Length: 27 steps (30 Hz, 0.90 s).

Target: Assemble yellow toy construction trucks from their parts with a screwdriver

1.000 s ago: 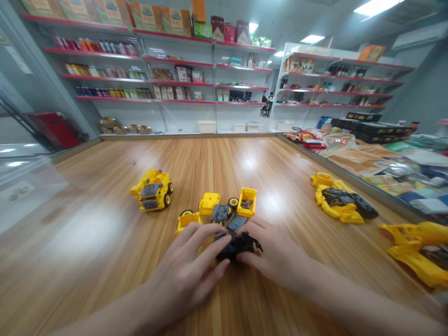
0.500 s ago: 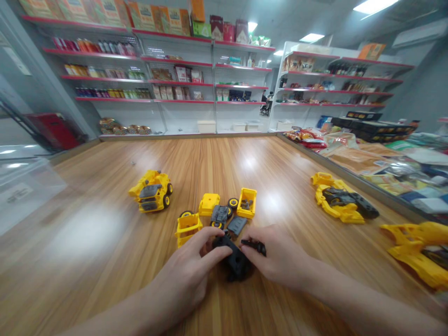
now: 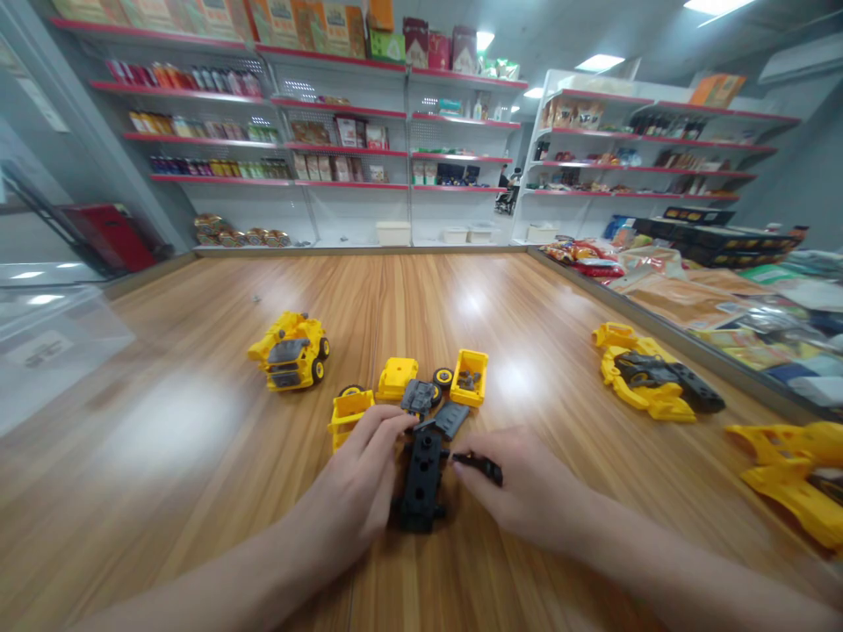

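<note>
A black toy chassis (image 3: pixel 421 491) lies between two hands, low in the middle of the frame.
The left hand (image 3: pixel 359 478) is against the chassis's left side, though I can't tell whether its fingers close on it; the right hand (image 3: pixel 520 478), just beside the other edge, is pinched on a small black piece (image 3: pixel 486 468). A yellow tipper bed (image 3: pixel 469 377) sits above them on the wood-grain worktop (image 3: pixel 428 298), and red-edged shelves (image 3: pixel 369 211) of goods line the room across the top.
</note>
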Each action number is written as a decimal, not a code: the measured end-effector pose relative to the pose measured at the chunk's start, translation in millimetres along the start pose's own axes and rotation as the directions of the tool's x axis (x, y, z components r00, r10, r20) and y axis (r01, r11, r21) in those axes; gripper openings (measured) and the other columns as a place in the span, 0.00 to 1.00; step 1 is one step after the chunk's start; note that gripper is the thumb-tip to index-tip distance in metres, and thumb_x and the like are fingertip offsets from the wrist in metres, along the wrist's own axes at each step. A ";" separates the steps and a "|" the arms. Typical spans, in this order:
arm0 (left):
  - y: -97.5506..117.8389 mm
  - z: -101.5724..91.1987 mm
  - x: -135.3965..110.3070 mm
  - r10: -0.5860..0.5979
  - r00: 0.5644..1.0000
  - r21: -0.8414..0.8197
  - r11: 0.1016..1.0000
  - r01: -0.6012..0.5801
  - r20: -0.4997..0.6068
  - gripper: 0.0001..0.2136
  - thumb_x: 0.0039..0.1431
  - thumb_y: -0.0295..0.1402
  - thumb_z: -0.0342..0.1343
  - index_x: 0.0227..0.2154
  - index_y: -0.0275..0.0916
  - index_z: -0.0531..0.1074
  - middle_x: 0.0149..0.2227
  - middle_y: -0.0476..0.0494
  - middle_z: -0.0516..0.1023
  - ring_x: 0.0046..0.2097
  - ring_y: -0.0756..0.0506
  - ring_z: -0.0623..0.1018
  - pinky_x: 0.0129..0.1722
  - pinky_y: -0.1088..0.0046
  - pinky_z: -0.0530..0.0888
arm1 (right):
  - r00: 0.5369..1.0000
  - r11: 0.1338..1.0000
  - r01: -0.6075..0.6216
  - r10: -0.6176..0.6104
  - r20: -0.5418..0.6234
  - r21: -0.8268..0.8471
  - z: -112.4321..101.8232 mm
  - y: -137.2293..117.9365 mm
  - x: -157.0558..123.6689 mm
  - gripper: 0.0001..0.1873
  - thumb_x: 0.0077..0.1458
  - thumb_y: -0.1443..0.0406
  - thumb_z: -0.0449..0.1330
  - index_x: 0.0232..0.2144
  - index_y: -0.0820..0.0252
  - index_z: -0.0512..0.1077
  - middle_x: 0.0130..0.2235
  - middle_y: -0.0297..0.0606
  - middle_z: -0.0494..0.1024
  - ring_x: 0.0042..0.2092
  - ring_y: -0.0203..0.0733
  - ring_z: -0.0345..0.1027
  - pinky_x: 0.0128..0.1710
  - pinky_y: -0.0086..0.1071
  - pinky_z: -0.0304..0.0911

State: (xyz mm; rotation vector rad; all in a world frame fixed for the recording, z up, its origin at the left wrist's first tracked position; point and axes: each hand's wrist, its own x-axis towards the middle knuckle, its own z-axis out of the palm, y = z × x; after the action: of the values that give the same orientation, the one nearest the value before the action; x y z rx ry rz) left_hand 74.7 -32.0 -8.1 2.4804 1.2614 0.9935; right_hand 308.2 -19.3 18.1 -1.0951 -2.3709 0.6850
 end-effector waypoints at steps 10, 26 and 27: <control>-7.5 1.5 -1.4 -0.010 0.998 0.110 0.994 0.003 0.069 0.20 0.64 0.21 0.43 0.58 0.36 0.61 0.55 0.37 0.68 0.58 0.43 0.69 0.60 0.64 0.68 | 0.997 1.000 -0.004 0.005 0.075 -0.010 3.7 3.3 -0.2 0.09 0.59 0.68 0.54 0.30 0.58 0.72 0.28 0.31 0.77 0.28 0.33 0.68 0.28 0.24 0.56; -6.2 0.3 1.3 -0.116 0.990 0.157 0.982 0.102 0.077 0.10 0.64 0.27 0.46 0.47 0.39 0.67 0.53 0.37 0.64 0.52 0.41 0.72 0.52 0.61 0.74 | 0.997 1.000 -0.004 0.006 0.071 -0.031 2.5 1.5 0.6 0.09 0.59 0.69 0.54 0.27 0.59 0.71 0.26 0.31 0.75 0.26 0.31 0.65 0.27 0.24 0.54; -6.3 0.1 1.7 -0.116 0.990 0.145 0.984 0.103 0.084 0.10 0.64 0.27 0.46 0.46 0.39 0.67 0.53 0.37 0.64 0.53 0.41 0.72 0.52 0.60 0.74 | 0.998 1.000 -0.003 0.005 0.066 -0.031 2.7 1.6 0.6 0.09 0.58 0.69 0.54 0.27 0.59 0.71 0.25 0.30 0.75 0.26 0.31 0.65 0.27 0.24 0.54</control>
State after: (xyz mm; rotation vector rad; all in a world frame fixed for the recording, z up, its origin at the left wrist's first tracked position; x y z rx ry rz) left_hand 71.4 -26.7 -10.1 2.4951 1.4667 0.7800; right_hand 307.2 -18.6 15.1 -1.1061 -2.4432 0.6988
